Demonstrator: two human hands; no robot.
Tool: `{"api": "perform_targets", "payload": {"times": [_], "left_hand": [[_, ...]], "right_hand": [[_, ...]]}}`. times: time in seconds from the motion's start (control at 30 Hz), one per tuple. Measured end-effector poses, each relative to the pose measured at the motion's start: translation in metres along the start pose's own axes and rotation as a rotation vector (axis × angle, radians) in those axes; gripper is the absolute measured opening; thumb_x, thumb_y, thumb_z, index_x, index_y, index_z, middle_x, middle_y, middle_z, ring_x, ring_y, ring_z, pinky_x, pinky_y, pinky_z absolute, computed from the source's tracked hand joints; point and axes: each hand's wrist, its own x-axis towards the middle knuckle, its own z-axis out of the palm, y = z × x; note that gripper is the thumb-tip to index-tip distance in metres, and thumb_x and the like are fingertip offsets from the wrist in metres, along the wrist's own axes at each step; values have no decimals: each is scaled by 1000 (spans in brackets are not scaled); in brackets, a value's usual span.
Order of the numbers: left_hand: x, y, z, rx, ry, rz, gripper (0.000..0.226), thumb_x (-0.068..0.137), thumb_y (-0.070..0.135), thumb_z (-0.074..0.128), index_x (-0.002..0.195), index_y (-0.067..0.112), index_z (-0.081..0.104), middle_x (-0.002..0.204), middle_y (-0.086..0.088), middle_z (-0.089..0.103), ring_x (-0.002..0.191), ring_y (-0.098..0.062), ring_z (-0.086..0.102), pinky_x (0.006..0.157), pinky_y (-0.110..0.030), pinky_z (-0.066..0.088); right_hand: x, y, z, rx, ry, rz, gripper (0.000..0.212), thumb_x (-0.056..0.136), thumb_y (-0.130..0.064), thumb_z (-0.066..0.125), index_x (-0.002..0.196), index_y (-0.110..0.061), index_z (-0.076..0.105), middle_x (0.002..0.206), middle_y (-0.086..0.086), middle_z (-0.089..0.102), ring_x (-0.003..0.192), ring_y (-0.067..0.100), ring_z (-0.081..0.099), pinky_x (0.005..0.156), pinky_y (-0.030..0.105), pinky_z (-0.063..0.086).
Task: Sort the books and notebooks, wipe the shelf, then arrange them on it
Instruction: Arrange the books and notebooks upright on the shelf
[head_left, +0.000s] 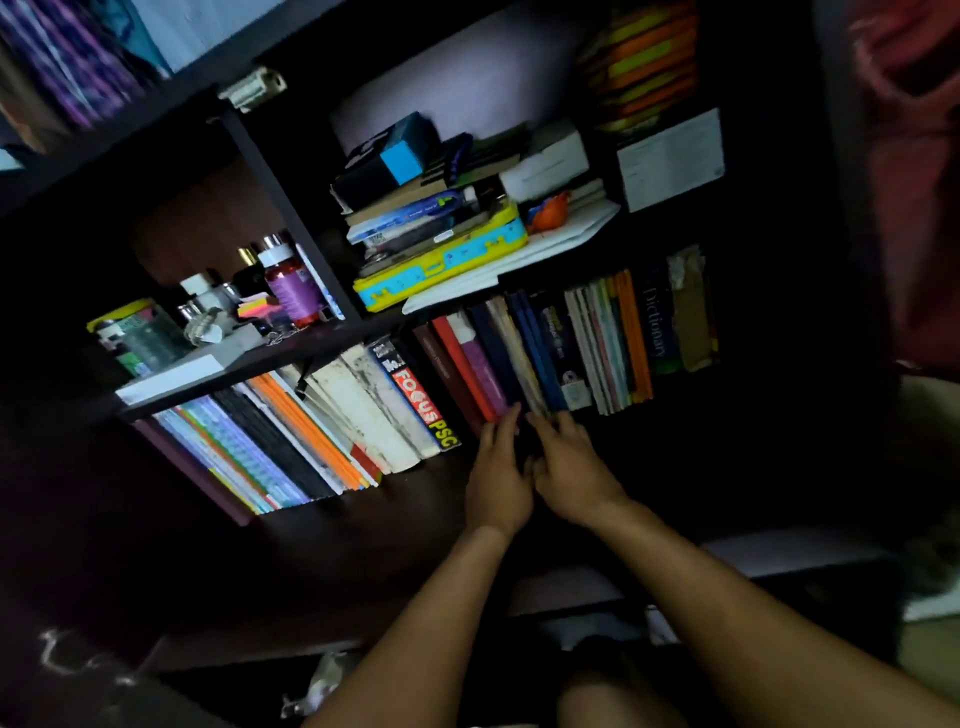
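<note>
A dark shelf (363, 499) holds a long tilted row of upright books and notebooks. My left hand (496, 483) reaches to the bottom of a red and purple book (470, 364), its fingertips touching the spine edge. My right hand (569, 470) is beside it, fingers stretched toward the foot of the dark blue books (535, 348). Both hands lie close together with fingers fairly straight; neither plainly grips a book. Left of them stand a "FOCUS PSC" book (421, 402), worn white books (363, 410) and orange notebooks (306, 431). A blue Dictionary (655, 322) stands at the right.
The shelf above carries a messy stack of books with a yellow and blue case (441, 262), a white box (545, 166) and an orange object (550, 213). Bottles and a purple jar (293, 286) crowd the compartment to the left. A red cloth (914, 182) hangs at the right.
</note>
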Motion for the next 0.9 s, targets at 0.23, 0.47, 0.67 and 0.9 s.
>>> {"api": "perform_targets", "payload": {"times": [0.23, 0.47, 0.67, 0.9], "left_hand": [[-46, 133, 14, -323, -268, 93, 61, 93, 0, 56, 145, 31, 49, 116, 9, 65, 101, -7, 64, 77, -6, 46], [-128, 266, 42, -402, -541, 247, 54, 94, 28, 63, 144, 33, 45, 108, 11, 69, 106, -18, 66, 93, -38, 55], [-202, 314, 67, -356, -856, 400, 62, 77, 60, 67, 133, 35, 55, 105, 4, 72, 96, -18, 71, 85, -45, 60], [-262, 343, 78, -482, -1188, 172, 57, 91, 39, 74, 139, 19, 51, 109, -17, 70, 99, -28, 72, 82, -51, 62]], "right_hand": [[-112, 8, -122, -109, 163, 163, 49, 96, -18, 52, 145, -17, 46, 136, 10, 44, 127, 30, 47, 109, 45, 42], [-263, 22, -221, -306, 335, 389, 43, 91, -27, 61, 133, -18, 57, 122, 5, 56, 116, 22, 56, 98, 34, 45], [-385, 44, -269, -525, 333, 721, 48, 90, -49, 61, 133, -27, 55, 127, 6, 54, 123, 29, 52, 100, 46, 46], [-511, 89, -305, -622, 312, 1417, 90, 84, -75, 56, 151, -18, 36, 156, 13, 35, 142, 36, 33, 110, 55, 35]]}}
